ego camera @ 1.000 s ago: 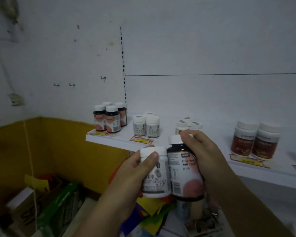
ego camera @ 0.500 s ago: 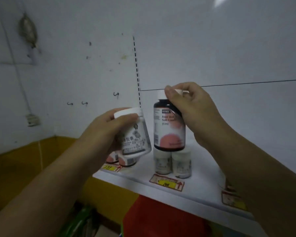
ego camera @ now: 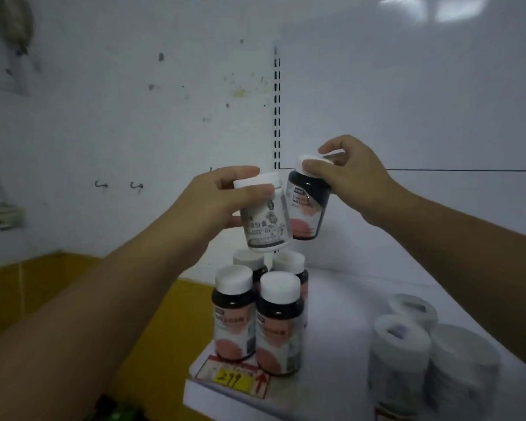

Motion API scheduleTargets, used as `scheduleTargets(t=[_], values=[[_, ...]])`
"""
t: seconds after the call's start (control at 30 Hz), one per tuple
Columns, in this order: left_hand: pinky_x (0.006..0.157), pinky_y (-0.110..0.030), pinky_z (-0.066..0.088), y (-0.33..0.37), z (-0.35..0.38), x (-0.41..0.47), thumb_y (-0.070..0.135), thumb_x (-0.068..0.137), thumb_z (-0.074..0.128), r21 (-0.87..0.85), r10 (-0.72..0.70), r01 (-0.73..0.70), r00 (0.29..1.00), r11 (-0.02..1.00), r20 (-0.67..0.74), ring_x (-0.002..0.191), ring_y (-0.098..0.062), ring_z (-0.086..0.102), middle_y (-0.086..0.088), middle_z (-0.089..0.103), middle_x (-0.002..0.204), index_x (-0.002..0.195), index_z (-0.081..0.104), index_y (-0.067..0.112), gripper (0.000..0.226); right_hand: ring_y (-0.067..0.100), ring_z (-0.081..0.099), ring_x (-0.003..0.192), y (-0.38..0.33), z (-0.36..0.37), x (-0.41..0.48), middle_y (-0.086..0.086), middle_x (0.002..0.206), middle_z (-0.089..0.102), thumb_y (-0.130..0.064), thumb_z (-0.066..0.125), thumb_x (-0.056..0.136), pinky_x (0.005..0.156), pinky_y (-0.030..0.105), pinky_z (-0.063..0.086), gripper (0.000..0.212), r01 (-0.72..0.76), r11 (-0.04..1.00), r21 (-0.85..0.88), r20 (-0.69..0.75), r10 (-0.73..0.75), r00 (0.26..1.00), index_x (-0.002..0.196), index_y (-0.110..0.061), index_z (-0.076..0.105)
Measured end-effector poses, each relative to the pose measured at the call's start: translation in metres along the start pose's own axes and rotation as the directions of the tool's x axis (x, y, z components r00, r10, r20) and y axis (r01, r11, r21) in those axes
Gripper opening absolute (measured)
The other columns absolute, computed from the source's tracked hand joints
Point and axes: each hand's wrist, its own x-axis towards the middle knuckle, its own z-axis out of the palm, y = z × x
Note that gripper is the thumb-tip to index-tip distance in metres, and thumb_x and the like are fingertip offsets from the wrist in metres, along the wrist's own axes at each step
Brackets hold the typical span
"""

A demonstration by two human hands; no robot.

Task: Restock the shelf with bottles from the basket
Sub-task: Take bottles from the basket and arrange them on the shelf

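Bottles fill both our hands above the white shelf [ego camera: 340, 299]. Our left hand [ego camera: 216, 205] grasps a white bottle [ego camera: 266, 218] near its cap, thumb across the front and fingers curled over the lid, and the bottle tilts slightly. Our right hand [ego camera: 349, 174] pinches the white cap of a dark bottle [ego camera: 308, 205] with a pink-and-white label, fingertips closed on the lid from above, so the bottle hangs tilted with its base toward the left. The two held bottles touch side by side in the air, over the left end of the shelf. Directly below them stand four dark bottles with white caps [ego camera: 255, 314], grouped two by two behind a yellow price tag [ego camera: 233, 381] on the shelf's front edge. To the right, a cluster of white bottles [ego camera: 431, 360] stands near the front, blurred.
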Motion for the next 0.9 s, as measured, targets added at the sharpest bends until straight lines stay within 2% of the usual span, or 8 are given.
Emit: scheduleTargets(t=[0.13,0.23,0.37,0.47,0.57,0.73,0.8,0.9], values=[[0.075,-0.023,0.055,-0.027,-0.019,0.030,0.026,0.078,0.071,0.015,0.065,-0.066,0.997,0.998,0.031,0.097,-0.008,0.065,0.010,0.067,0.107,0.117,0.061,0.026,0.041,0.017,0.064,0.088,0.024,0.038,0.030,0.002,0.098,0.064,-0.035,0.074,0.073,0.078,0.037,0.056,0.025,-0.046,0.993,-0.110,0.047,0.051,0.998,0.087,-0.030,0.054],[0.070,-0.021,0.057,-0.041,-0.033,0.049,0.029,0.078,0.070,-0.044,0.095,-0.094,0.996,0.995,0.001,0.096,-0.009,0.066,0.005,0.068,0.108,0.120,0.061,0.025,0.043,0.016,0.063,0.087,0.042,0.056,0.046,0.004,0.101,0.065,-0.031,0.076,0.072,0.070,0.029,0.051,0.025,-0.115,0.965,-0.236,0.118,0.146,0.982,0.086,-0.025,0.057],[0.070,-0.020,0.056,-0.059,-0.042,0.064,0.031,0.077,0.070,-0.058,0.119,-0.119,0.993,0.991,0.009,0.096,-0.009,0.065,0.007,0.067,0.107,0.118,0.061,0.027,0.043,0.019,0.067,0.084,0.056,0.070,0.050,0.008,0.096,0.068,-0.015,0.076,0.074,0.077,0.031,0.057,0.023,-0.249,0.929,-0.275,0.301,0.329,0.895,0.089,-0.016,0.059],[0.067,-0.019,0.057,-0.072,-0.044,0.070,0.031,0.076,0.071,-0.093,0.104,-0.097,0.992,0.991,0.072,0.089,-0.006,0.068,0.010,0.067,0.104,0.111,0.063,0.031,0.035,0.025,0.067,0.098,0.064,0.078,0.044,0.014,0.108,0.069,-0.014,0.073,0.077,0.085,0.035,0.057,0.036,-0.293,0.884,-0.364,0.404,0.433,0.806,0.109,-0.008,0.058],[0.059,-0.013,0.055,-0.080,-0.045,0.074,0.030,0.075,0.071,-0.139,0.093,-0.074,0.986,0.987,0.135,0.081,0.004,0.067,0.012,0.069,0.095,0.102,0.064,0.033,0.028,0.028,0.065,0.105,0.071,0.083,0.036,0.016,0.114,0.067,-0.011,0.072,0.078,0.089,0.035,0.055,0.043,-0.297,0.855,-0.425,0.440,0.482,0.758,0.117,-0.003,0.058],[0.058,-0.016,0.056,-0.079,-0.035,0.081,0.026,0.075,0.073,-0.146,0.057,-0.031,0.982,0.989,0.178,0.078,0.001,0.069,0.009,0.070,0.087,0.106,0.066,0.024,0.032,0.022,0.060,0.111,0.072,0.076,0.028,0.007,0.116,0.067,-0.015,0.071,0.078,0.100,0.035,0.047,0.038,-0.285,0.825,-0.487,0.455,0.519,0.724,0.114,-0.006,0.062],[0.057,-0.016,0.056,-0.072,-0.028,0.083,0.026,0.075,0.073,-0.132,0.053,-0.028,0.981,0.991,0.188,0.078,-0.003,0.070,0.007,0.069,0.093,0.108,0.065,0.023,0.035,0.017,0.057,0.111,0.066,0.066,0.024,0.001,0.117,0.065,-0.018,0.070,0.080,0.101,0.034,0.043,0.037,-0.246,0.828,-0.504,0.452,0.495,0.742,0.116,-0.015,0.062],[0.056,-0.017,0.056,-0.053,-0.013,0.085,0.026,0.074,0.073,-0.083,0.053,-0.036,0.977,0.996,0.206,0.085,-0.009,0.067,0.003,0.067,0.102,0.108,0.063,0.024,0.035,0.010,0.058,0.101,0.045,0.037,0.017,-0.005,0.109,0.065,-0.013,0.066,0.082,0.092,0.031,0.044,0.031,-0.229,0.865,-0.446,0.378,0.414,0.828,0.111,-0.020,0.061]])
